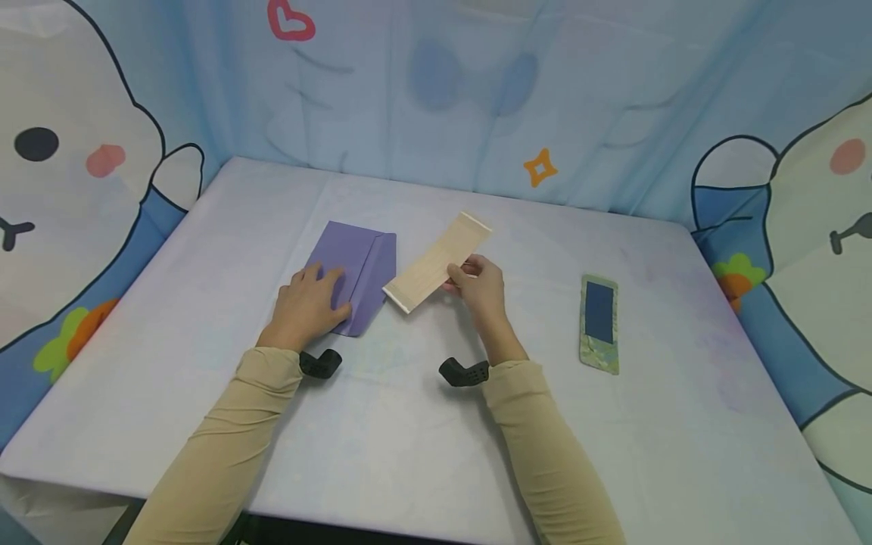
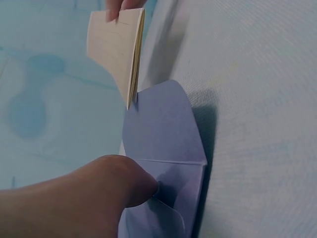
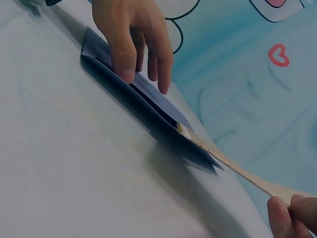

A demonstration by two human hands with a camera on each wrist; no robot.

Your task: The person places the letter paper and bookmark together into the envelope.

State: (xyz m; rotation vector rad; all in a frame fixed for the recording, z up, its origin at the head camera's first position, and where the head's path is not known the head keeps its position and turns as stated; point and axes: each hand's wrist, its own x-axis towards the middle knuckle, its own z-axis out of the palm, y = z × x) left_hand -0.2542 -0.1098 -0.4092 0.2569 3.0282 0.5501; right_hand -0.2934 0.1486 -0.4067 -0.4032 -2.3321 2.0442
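Observation:
A purple envelope (image 1: pixel 350 265) lies on the table with its flap (image 2: pixel 161 121) unfolded toward the right. My left hand (image 1: pixel 306 303) rests on the envelope with fingers spread, and its thumb (image 2: pixel 141 183) presses at the mouth. In my right hand (image 1: pixel 480 291), thumb and fingers pinch the lower right edge of a folded strip of cream, wood-toned paper (image 1: pixel 436 263). Several thin layers show along the strip's side in the left wrist view. Its near end (image 3: pixel 185 131) overlaps the envelope's flap side in the right wrist view, tilted above the table.
A flat green patterned piece with a dark blue rectangle (image 1: pixel 599 325) lies on the right of the white-covered table (image 1: pixel 681 439). Black wrist cameras (image 1: pixel 465 372) sit at both cuffs. Behind the table hangs a blue cartoon curtain (image 1: pixel 381 113).

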